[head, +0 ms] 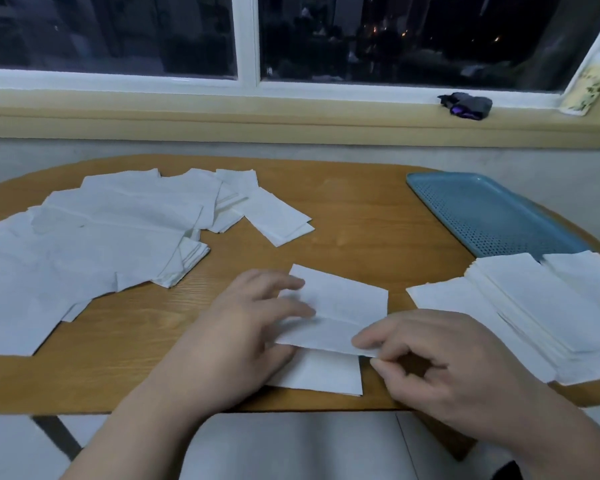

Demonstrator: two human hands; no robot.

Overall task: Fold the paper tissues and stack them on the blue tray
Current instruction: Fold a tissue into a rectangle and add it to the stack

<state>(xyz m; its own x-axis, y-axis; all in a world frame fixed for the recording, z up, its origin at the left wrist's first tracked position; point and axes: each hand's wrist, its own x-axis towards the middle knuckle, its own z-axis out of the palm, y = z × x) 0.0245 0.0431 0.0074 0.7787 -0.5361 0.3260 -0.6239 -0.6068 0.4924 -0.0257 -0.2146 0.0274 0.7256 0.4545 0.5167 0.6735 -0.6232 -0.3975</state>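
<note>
Left hand [243, 334] lies flat, fingers straight, pinning the tissue [343, 299]. Right hand [447, 368] pinches its flap. Align edges before creasing.

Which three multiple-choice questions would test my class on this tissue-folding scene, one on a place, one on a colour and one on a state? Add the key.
1. Where does the loose pile of tissues lie on the table?
A. On its left side
B. Along its right edge
C. At its near middle

2. What colour is the tray?
A. Red
B. Blue
C. Yellow

3. What is the right hand doing?
A. Lying flat and empty
B. Gripping the tray
C. Pinching the edge of the tissue being folded

Key:
1 A, the pile spreads over the table's left side.
2 B, the perforated tray at the far right is blue.
3 C, thumb and forefinger pinch the tissue's raised near edge.
</note>
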